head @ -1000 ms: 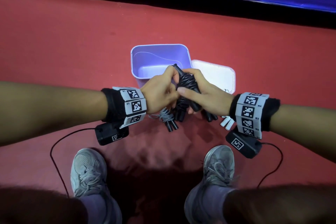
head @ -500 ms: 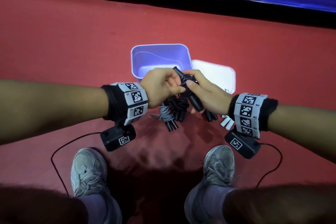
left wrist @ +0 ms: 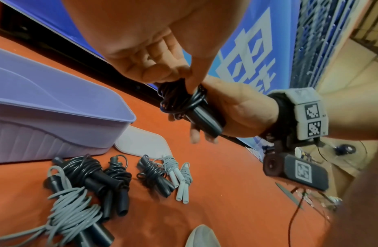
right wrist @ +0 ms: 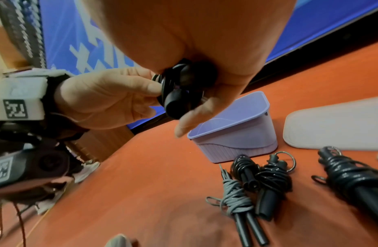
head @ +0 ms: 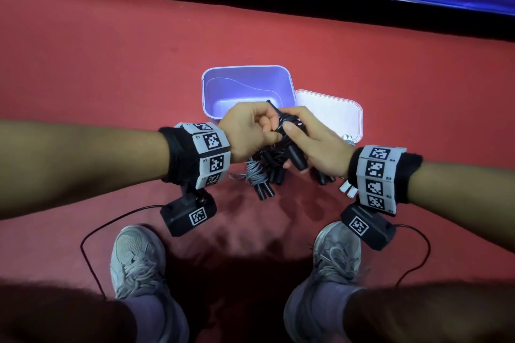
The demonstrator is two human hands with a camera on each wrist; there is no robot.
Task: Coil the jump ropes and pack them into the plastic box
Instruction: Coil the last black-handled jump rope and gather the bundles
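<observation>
Both hands hold one black jump rope (head: 292, 147) above the floor, just in front of the lilac plastic box (head: 248, 75). My right hand (head: 309, 145) grips its two black handles (left wrist: 205, 118) with the cord wound round them. My left hand (head: 250, 131) pinches the cord (left wrist: 179, 97) at the top of the bundle. The box (right wrist: 247, 117) stands open with nothing in it. Several coiled ropes lie on the floor below the hands: a grey-cord bundle (head: 257, 175), black bundles (left wrist: 112, 177) and a light grey one (left wrist: 181, 177).
The box's white lid (head: 334, 114) lies flat to the right of the box. Red carpet (head: 111, 64) runs to a black strip and blue wall at the back. My two grey shoes (head: 136, 259) stand near the bottom, with wrist camera cables trailing beside them.
Both hands have shifted slightly up and toward the box with the black rope. The left hand has turned and tightened its fingers on the cord.
</observation>
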